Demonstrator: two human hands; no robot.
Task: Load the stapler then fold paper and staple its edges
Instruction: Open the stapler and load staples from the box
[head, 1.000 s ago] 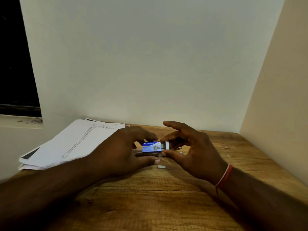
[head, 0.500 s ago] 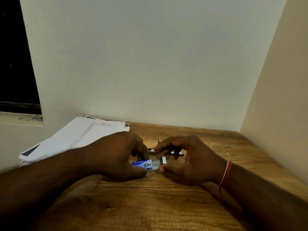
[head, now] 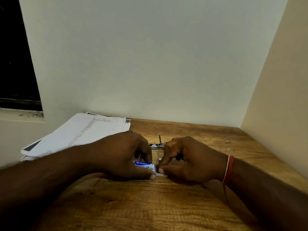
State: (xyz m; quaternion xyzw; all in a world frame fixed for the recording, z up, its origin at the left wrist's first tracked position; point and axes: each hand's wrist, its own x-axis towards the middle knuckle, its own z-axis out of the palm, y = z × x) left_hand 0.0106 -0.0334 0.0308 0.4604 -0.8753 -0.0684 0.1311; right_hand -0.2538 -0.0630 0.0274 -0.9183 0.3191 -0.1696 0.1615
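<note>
A single head-worn camera looks forward and slightly down from close above the wooden counter [head: 166, 205], which fills the lower frame; wall [head: 150, 55] fills the upper frame, both forearms entering from the bottom corners.

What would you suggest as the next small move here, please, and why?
Probably draw the tray out of the staple box and lift out a strip. The left hand grips the blue box while the right hand pinches its white inner end, and the stapler lies beyond, apparently open and untouched.

Blue-white staple box [head: 144, 164]; brown wood-grain table [head: 150, 205]; white printed papers [head: 80, 132]; red wrist thread [head: 229, 169].
</note>
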